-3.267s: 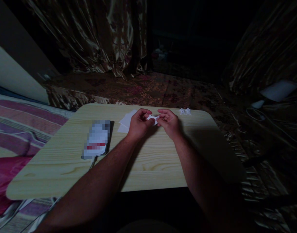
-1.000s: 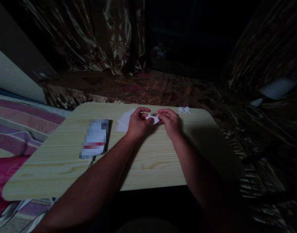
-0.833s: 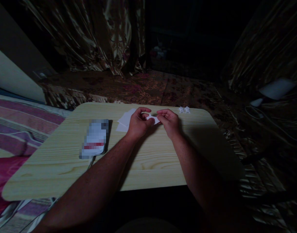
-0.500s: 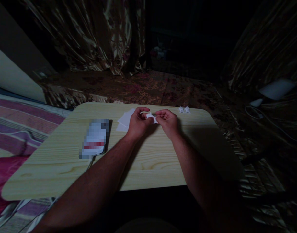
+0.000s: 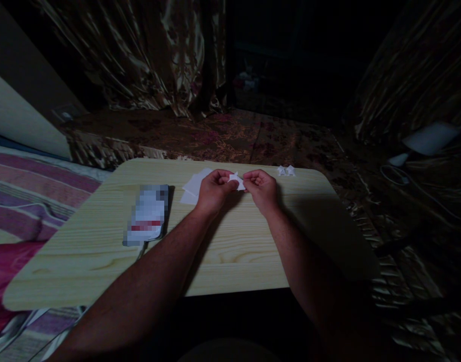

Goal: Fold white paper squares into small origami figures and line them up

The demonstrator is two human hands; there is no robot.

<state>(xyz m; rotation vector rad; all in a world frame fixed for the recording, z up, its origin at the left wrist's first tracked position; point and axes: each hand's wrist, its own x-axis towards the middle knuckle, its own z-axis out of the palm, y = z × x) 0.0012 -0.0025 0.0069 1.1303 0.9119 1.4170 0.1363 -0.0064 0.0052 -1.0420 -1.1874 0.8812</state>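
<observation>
Two small folded shapes [image 5: 290,171] are sitting on the surface [image 5: 234,266]; one held paper [image 5: 235,178] is hovering over the surface. At least two flat sheets [image 5: 193,187] are overlapping on the surface, exact count unclear. One phone [image 5: 149,211] is lying on the surface.

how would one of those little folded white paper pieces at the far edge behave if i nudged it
The folded paper pieces look small and thin-walled, so one would probably feel light and slide easily on the smooth-looking table. Their raised folds might crush under a firm pinch.
</observation>
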